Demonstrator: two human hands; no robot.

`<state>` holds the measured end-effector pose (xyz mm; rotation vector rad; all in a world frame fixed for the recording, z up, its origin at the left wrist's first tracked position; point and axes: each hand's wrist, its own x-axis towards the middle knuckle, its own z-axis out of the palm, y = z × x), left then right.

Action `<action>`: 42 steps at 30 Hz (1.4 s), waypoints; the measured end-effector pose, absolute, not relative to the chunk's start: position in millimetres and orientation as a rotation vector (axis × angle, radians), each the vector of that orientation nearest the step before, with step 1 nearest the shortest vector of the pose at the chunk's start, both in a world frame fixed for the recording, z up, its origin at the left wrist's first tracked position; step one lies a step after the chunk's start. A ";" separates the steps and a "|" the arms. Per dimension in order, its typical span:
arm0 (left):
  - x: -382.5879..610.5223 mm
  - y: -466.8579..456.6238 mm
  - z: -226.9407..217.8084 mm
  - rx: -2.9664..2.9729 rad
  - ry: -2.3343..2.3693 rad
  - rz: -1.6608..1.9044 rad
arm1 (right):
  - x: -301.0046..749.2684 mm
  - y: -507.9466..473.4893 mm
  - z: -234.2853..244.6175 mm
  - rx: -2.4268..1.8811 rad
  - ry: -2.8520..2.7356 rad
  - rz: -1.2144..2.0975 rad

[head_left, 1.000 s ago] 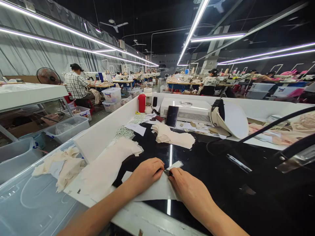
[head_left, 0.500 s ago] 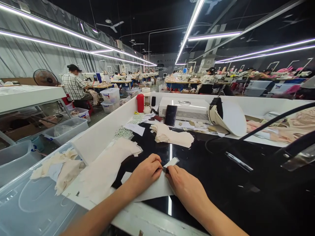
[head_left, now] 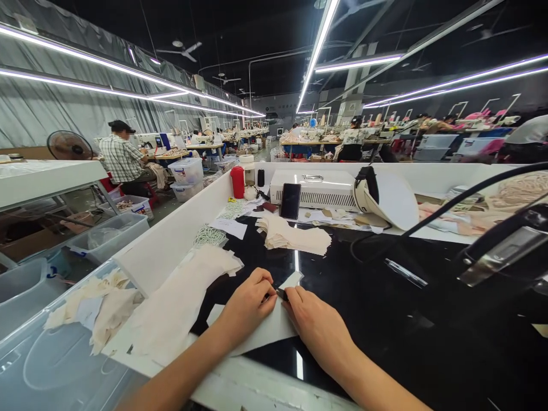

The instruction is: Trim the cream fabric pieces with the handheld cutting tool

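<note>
A flat white piece [head_left: 274, 333], paper or cloth, lies on the black tabletop under both my hands, its narrow end pointing away from me. My left hand [head_left: 252, 302] rests on it with curled fingers, thumb and fingertips pinched together near its upper part. Facing it, my right hand [head_left: 319, 322] is closed in a pinch close to the left fingertips. A small dark piece [head_left: 281, 294] shows between the two hands; the fingers partly cover it. Left of my hands lies a stack of cream fabric pieces [head_left: 180, 302], and beyond them a smaller cream stack [head_left: 295, 234].
A phone [head_left: 290, 201] leans against a white vented box [head_left: 314, 188]. Beside it stand a white visor-like shade [head_left: 396, 200] and a red container [head_left: 237, 182]. A black cable [head_left: 445, 214] arches in from the right. A clear plastic bin [head_left: 64, 365] stands lower left.
The view has turned slightly right, so the surroundings sit further left. My hands keep nearly the same pinched pose over the white piece.
</note>
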<state>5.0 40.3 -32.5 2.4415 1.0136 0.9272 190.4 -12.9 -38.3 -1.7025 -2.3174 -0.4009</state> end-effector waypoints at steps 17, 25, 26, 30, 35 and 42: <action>1.9 38.8 -30.4 2.451 1.005 0.922 | 189.5 -9.5 -47.1 -1.639 -2.286 -0.388; 2.2 40.1 -31.4 2.468 0.992 0.927 | 189.0 -8.6 -49.6 -1.575 -2.254 -0.440; 2.2 40.4 -31.4 2.468 0.991 0.928 | 188.8 -8.5 -50.0 -1.567 -2.250 -0.450; 1.3 40.8 -31.4 2.468 0.988 0.929 | 188.4 -7.4 -50.4 -1.538 -2.227 -0.484; 0.0 40.6 -32.2 2.469 0.977 0.923 | 188.3 -6.9 -50.2 -1.500 -2.199 -0.503; -0.2 40.4 -30.8 2.441 0.959 0.914 | 187.7 -4.4 -51.7 -1.475 -2.162 -0.511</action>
